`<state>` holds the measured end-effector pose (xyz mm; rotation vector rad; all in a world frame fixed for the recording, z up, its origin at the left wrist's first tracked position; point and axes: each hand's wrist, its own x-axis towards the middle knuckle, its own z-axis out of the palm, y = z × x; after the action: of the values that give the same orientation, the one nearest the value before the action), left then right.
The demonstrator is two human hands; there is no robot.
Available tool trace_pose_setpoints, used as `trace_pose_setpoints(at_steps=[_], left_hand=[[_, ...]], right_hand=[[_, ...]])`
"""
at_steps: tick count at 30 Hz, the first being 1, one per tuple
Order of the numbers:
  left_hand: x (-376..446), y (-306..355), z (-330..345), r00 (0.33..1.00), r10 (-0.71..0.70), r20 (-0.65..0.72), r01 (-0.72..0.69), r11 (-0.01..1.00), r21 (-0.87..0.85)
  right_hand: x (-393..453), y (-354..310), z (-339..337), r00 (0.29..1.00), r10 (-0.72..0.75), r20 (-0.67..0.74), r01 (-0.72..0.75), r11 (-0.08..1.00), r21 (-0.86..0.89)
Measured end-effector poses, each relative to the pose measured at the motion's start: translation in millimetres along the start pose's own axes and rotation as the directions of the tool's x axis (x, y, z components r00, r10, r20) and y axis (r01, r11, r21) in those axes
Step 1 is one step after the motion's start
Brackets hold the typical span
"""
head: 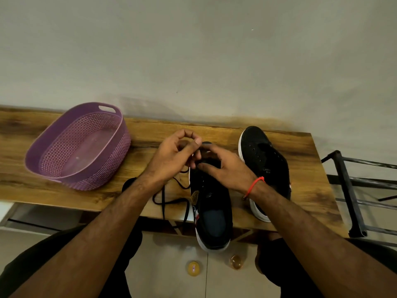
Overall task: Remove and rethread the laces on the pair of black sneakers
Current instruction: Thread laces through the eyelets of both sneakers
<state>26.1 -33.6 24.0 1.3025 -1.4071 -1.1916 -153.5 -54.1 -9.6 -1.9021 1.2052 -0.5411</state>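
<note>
Pinching the black lace (171, 198) between thumb and curled fingers, the left hand (171, 155) hovers over the toe end of the near sneaker (211, 203). The right hand (225, 166) rests on that sneaker's eyelet area, fingers curled onto the upper, thumb stretched toward the left hand. The lace trails in loose loops left of the near sneaker. The second sneaker (265, 166), unlaced, stands just right of it. Farther left of the near sneaker sits a purple basket (79, 147). All rest on the wooden bench (307, 190) against a pale wall (193, 50); a dark metal rack (352, 190) stands right of the sneakers.
</note>
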Motion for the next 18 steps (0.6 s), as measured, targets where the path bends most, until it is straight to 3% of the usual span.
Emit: trace_pose_setpoints(at_steps=[3,6,8,12,16,18], left_hand=[[-1.2,14.0,-10.9,0.998,0.069,0.003,-0.066,0.974,-0.215],[-1.1,22.4,-25.3,0.995,0.086,-0.04,-0.095,0.861,-0.5],[-0.6,24.9,-31.8,0.995,0.088,-0.05,-0.1,0.791,-0.604],[-0.3,20.1,-27.0,1.0,0.013,0.016,-0.004,0.878,-0.479],[-3.3,13.6,-9.3,0.996,0.026,0.091,0.002,0.955,-0.297],[-4.5,14.3,-2.4,0.99,0.061,0.124,-0.027,0.965,-0.261]], right_hand=[[4.1,1.4,1.2,0.998,0.053,-0.03,-0.049,0.991,0.123],[6.6,3.6,-2.8,0.984,0.147,-0.097,-0.119,0.96,0.254],[6.2,2.9,-4.9,0.977,0.193,-0.093,-0.155,0.938,0.311],[4.7,-2.1,-5.1,0.981,0.156,-0.111,-0.111,0.936,0.333],[2.2,-7.6,-1.6,0.952,-0.027,-0.305,0.04,0.998,0.038],[2.4,-9.4,-0.7,0.946,-0.033,-0.322,0.046,0.998,0.031]])
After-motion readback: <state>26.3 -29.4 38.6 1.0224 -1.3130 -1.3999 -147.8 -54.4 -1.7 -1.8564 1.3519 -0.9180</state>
